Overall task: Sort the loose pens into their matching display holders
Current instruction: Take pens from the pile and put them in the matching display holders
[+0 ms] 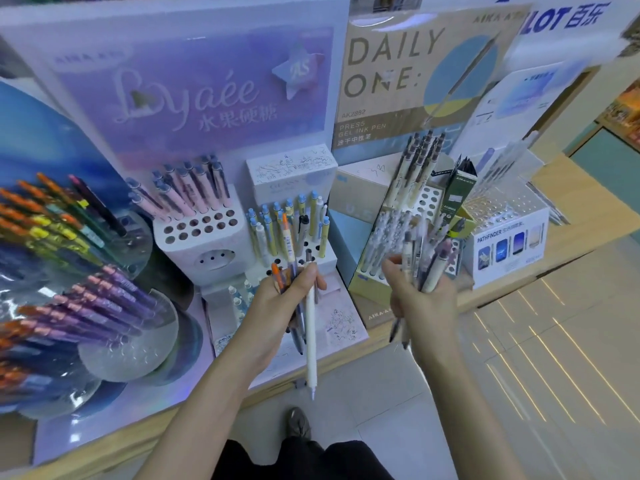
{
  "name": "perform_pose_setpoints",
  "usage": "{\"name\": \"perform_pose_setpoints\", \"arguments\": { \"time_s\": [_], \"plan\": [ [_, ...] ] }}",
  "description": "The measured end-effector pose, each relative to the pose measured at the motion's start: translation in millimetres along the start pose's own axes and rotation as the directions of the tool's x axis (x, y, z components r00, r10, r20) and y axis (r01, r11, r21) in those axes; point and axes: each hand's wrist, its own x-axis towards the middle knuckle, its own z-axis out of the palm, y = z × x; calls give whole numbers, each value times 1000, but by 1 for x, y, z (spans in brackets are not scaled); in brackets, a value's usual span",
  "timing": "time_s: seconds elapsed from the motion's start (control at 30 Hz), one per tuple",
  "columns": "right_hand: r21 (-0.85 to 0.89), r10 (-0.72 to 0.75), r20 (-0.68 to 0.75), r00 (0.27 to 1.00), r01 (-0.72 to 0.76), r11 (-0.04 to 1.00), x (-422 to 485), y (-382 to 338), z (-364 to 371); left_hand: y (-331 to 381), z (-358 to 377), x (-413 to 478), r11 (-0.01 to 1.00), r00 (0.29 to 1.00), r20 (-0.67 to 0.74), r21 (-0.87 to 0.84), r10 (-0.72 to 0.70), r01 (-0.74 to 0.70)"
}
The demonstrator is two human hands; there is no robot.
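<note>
Pens (pixel 310 327) amid left fingers (pixel 306 273), right fingers (pixel 393 271)

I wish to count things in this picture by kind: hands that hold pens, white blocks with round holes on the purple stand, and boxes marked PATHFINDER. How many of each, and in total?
Hands that hold pens: 2, the left hand and the right hand
White hole blocks: 2, the block with pink pens and the block with yellow pens
PATHFINDER box: 1
Total: 5
</note>
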Motion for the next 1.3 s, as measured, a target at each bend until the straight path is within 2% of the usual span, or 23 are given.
{"name": "perform_pose_setpoints", "arguments": {
  "time_s": [0.07,0.13,0.3,0.4,0.5,0.57,0.7,0.8,0.87,0.97,1.07,1.2,1.3],
  "plan": [
    [18,46,165,985,-50,999,-5,-6,21,0,-7,-5,1000,1000,15,-28,-2,3],
    [31,83,273,958,-95,995,-8,-9,42,1,-16,-11,995,1000,26,-96,8,-5],
    [61,120,414,903,-159,985,-18,-16,94,-4,-54,-29,969,998,-56,-244,21,-34],
    [36,110,525,844,-152,988,-22,-20,118,-5,-78,-45,949,998,-68,-314,4,-25],
    [-40,91,618,781,-84,996,-27,-27,140,-5,-99,-63,959,997,-71,-283,-37,15],
    [-33,89,654,751,-89,995,-34,-34,156,-4,-110,-71,980,996,-83,-197,-21,4],
    [-109,118,688,716,-58,992,-49,-44,187,-6,-122,-81,1000,988,-150,-5,30,-31],
    [-195,175,689,703,-53,979,-58,-47,200,-12,-135,-88,999,986,-164,22,29,-26],
    [-231,179,659,731,-30,973,-65,-47,207,-16,-145,-95,1000,987,-161,19,27,-24],
    [-194,132,621,773,-11,981,-77,-47,219,-19,-161,-105,998,981,-186,-2,63,-64],
    [-149,63,637,768,42,988,-92,-49,234,-22,-182,-114,995,973,-214,-14,89,-94],
    [-74,-52,573,818,115,991,-99,-60,254,-34,-214,-130,999,975,-213,6,54,-54],
    [-103,-129,551,824,221,970,-98,-68,267,-42,-232,-144,996,945,-324,-62,41,-65]
  ]
}}
